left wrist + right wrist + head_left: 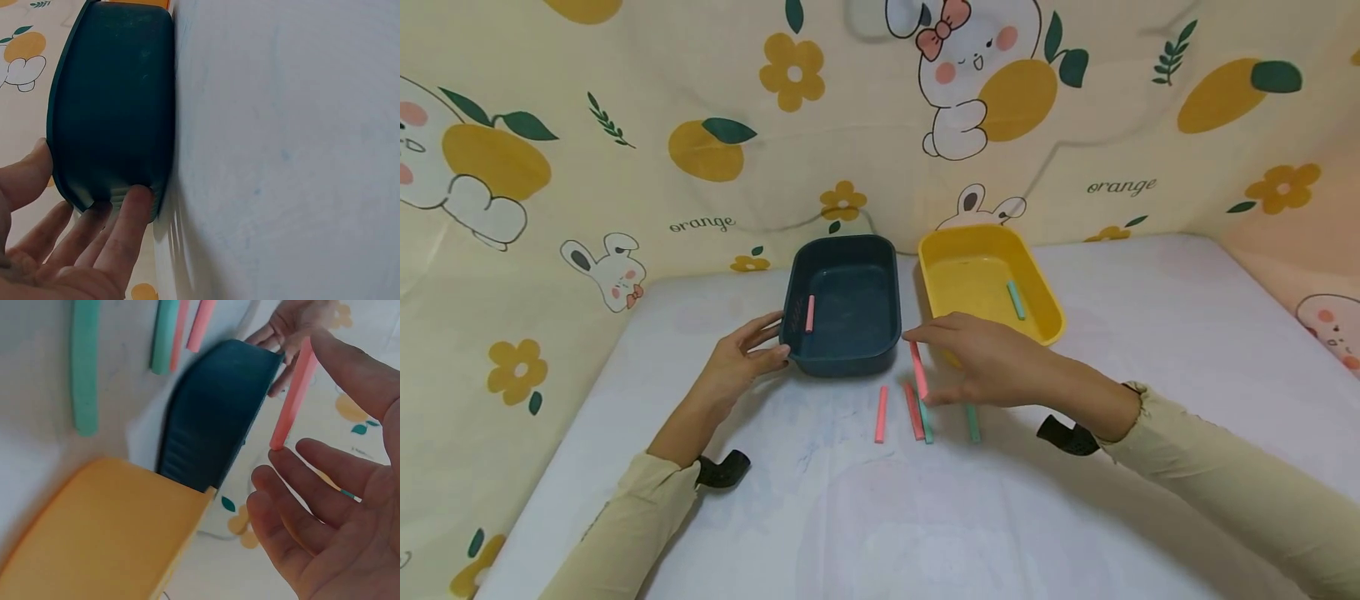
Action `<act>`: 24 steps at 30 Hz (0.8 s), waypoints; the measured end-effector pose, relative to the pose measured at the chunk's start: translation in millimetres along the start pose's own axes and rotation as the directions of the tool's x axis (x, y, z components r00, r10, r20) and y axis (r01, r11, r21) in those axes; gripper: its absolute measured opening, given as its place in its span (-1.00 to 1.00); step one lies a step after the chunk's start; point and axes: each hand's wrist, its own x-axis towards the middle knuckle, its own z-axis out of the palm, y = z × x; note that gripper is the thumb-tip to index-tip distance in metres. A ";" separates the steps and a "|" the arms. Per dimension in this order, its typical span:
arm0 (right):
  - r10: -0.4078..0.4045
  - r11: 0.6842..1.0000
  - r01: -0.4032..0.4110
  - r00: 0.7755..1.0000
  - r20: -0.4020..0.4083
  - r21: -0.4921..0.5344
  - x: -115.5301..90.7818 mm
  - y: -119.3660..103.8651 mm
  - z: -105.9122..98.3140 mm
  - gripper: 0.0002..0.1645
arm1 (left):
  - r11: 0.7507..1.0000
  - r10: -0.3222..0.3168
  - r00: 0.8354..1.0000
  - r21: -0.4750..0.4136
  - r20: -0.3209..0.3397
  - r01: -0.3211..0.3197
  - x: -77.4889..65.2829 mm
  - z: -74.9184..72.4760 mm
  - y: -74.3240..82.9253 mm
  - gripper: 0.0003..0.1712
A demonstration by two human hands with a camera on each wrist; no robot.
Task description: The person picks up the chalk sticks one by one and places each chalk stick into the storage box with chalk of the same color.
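Note:
My right hand (992, 358) pinches a pink chalk stick (918, 371) end to end between thumb and a fingertip, above the table just right of the dark blue tray (842, 365). The other fingers of this hand are spread apart in the right wrist view. My left hand (733, 367) touches the left side of the dark blue tray, its thumb at the rim and its fingers against the outer wall (112, 125). Inside that tray lies one pink chalk stick (809, 314). A green chalk stick (1016, 300) lies in the yellow tray (1045, 321), partly hidden behind my right forearm.
On the table in front of the trays lie a pink chalk stick (881, 414), a red-pink one (913, 412) against a green one (927, 423), and another green one (973, 423) partly under my right hand. A patterned cloth (865, 150) hangs behind the trays.

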 end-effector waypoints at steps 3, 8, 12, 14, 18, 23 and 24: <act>0.000 1.000 0.000 1.000 -0.001 0.013 7.0 -3.2 -6.0 -0.04 | 1.000 -0.001 1.000 0.001 0.006 0.001 -0.5 -0.2 -1.2 -0.26; -0.016 1.000 0.016 1.000 -0.003 0.004 20.9 -7.6 -15.4 -0.03 | 1.000 0.003 1.000 0.006 0.004 -0.003 -0.9 -1.5 -3.2 -0.26; 0.002 1.000 -0.002 1.000 0.010 -0.009 32.4 -9.8 -20.9 -0.01 | 1.000 0.018 1.000 0.009 0.002 -0.018 -0.8 -2.7 -3.2 -0.26; 0.015 1.000 -0.015 1.000 0.016 -0.009 38.4 -10.0 -22.0 -0.01 | 1.000 0.020 1.000 0.007 0.005 -0.020 -1.1 -2.8 -2.7 -0.25; 0.040 0.999 -0.040 0.999 0.031 0.011 49.7 -8.9 -22.2 -0.02 | 1.000 0.015 1.000 -0.007 0.019 -0.015 -1.3 -2.2 -2.3 -0.24; 0.051 0.998 -0.053 0.997 0.051 0.032 61.4 -5.8 -21.0 -0.02 | 1.000 0.010 1.000 -0.014 0.019 -0.009 -0.2 -1.7 -2.6 -0.23; 0.051 0.998 -0.053 0.997 0.054 0.034 63.7 -5.3 -20.3 -0.02 | 1.000 0.011 1.000 -0.014 0.018 -0.011 0.0 -1.7 -2.6 -0.24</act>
